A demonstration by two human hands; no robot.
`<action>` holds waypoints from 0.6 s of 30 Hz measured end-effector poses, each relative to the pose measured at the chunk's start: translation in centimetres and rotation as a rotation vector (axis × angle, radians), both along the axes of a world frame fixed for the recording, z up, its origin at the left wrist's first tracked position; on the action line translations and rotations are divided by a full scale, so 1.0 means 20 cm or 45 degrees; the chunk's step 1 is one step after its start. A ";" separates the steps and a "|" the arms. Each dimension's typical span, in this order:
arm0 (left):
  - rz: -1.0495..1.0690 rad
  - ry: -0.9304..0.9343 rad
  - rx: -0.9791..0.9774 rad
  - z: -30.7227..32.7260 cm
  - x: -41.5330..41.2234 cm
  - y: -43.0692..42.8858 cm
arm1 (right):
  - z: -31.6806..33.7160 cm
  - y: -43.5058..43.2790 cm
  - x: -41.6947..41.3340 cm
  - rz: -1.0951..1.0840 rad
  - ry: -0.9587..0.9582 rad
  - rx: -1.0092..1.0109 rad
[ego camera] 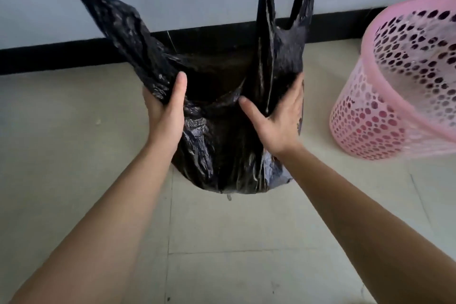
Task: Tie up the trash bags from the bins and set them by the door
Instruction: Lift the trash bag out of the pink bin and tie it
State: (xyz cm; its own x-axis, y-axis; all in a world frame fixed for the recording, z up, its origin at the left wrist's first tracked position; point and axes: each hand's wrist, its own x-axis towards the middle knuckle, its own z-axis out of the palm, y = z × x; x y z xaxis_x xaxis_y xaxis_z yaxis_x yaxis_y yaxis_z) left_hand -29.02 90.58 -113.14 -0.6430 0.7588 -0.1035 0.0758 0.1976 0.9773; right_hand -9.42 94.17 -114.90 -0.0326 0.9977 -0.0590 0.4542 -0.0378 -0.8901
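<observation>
**Inspector:** Location of the bag [222,143]?

**Assistant:** Out of the bin [394,96], over the floor [74,131] near its far edge, just short of the black skirting [49,57]. I cannot tell whether its bottom rests on the tiles or hangs just clear. The bin is to its right, apart from it, and blurred.

**Inspector:** Appearance?

**Assistant:** Thin black plastic, glossy and heavily creased. The mouth is open and not tied. The left handle [111,24] stands up at a slant toward the far left. The right handle [266,7] rises nearly straight as a loop. The contents are not visible.

**Inspector:** Grip?

**Assistant:** The left hand [165,116] grips the root of the left handle, thumb on the near side and fingers wrapped behind. The right hand [276,121] lies against the bag at the root of the right handle, thumb splayed across the front. Its fingers run up the right side and the tips are hidden, so I cannot tell whether they close round the plastic.

**Inspector:** Handling assessment?

**Assistant:** Judged soft and limp, with no stiffness of its own. The film looks slick and liable to tear if pulled sharply. The rounded lower body suggests a modest load, probably light. I recommend taking each handle low, near its root, gathering the slack, then crossing the two to knot them.
</observation>
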 end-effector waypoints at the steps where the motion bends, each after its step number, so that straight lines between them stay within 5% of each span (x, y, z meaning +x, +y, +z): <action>1: -0.031 -0.001 0.060 -0.03 0.00 0.06 | -0.04 0.07 0.00 -0.008 0.043 -0.021; 8: -0.154 -0.393 -0.108 0.11 0.06 0.20 | 0.01 0.25 0.03 0.165 -0.023 -0.150; 14: 0.019 -0.412 0.179 0.26 0.13 0.12 | 0.17 0.17 -0.03 0.192 0.439 -0.159; 18: 0.012 -0.668 0.353 0.26 0.13 0.06 | 0.17 0.13 -0.04 0.115 0.650 -0.272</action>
